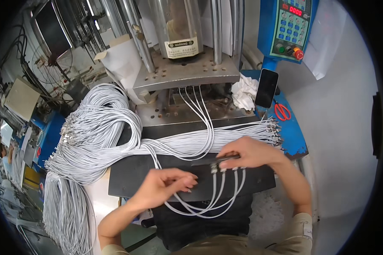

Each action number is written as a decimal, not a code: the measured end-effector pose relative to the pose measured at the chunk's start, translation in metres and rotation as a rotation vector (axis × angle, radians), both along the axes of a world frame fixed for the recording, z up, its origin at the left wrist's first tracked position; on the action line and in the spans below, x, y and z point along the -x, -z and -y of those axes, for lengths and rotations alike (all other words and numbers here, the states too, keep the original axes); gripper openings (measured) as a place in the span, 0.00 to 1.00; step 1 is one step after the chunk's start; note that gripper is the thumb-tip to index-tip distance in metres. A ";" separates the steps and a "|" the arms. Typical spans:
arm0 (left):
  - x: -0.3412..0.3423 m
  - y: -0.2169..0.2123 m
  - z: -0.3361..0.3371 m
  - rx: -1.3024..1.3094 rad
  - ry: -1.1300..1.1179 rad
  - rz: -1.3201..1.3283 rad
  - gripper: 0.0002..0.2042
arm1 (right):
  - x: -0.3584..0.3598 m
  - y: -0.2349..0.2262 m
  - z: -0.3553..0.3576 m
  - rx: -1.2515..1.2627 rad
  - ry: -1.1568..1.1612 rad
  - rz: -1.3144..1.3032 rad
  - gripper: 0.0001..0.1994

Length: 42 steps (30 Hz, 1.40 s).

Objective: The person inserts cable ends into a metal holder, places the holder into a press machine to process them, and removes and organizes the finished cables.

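My right hand (250,152) pinches a dark flat strip (217,160) lying on the black work mat (128,178); several white cable plugs (227,169) line up under it. My left hand (166,186) rests on the mat, its fingers closed on the looped white cables (208,208) that curve down from those plugs. Three white cables (198,108) run from the mat up into the mould of the vertical press (187,72).
A large bundle of white cables (94,131) drapes off the bench to the left, and more cable ends (273,129) fan out at the right. A blue control panel (289,25), a phone (266,88), red scissors (282,111) and a crumpled rag (244,93) stand behind.
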<state>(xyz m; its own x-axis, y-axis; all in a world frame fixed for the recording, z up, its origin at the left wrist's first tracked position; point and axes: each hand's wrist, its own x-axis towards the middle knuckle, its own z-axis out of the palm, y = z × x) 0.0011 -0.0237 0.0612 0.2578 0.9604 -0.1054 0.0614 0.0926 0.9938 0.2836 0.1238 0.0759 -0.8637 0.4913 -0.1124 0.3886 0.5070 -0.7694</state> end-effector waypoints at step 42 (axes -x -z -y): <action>0.036 -0.060 -0.007 0.336 -0.172 0.100 0.14 | 0.137 0.024 -0.119 -0.607 0.531 0.274 0.32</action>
